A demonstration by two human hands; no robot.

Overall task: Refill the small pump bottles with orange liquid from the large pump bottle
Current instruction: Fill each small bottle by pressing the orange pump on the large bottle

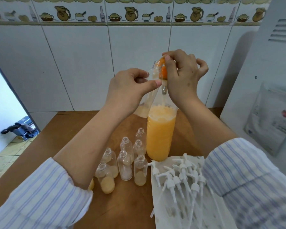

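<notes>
The large clear bottle [160, 134] stands on the wooden table [69, 134], more than half full of orange liquid with foam on top. My right hand [183, 76] pinches its orange pump head [163, 70] at the top. My left hand [130, 90] holds a small clear bottle [153, 75] tilted, its mouth against the pump spout; a little pale liquid lies at its lower end. Several small open bottles [124, 164] stand in front, some with pale liquid at the bottom.
Several white pump tops [180, 176] lie on a white paper sheet [172, 212] at the front right. A white appliance [271, 80] with a plastic pouch [271, 119] stands on the right. Tiled wall is close behind the table.
</notes>
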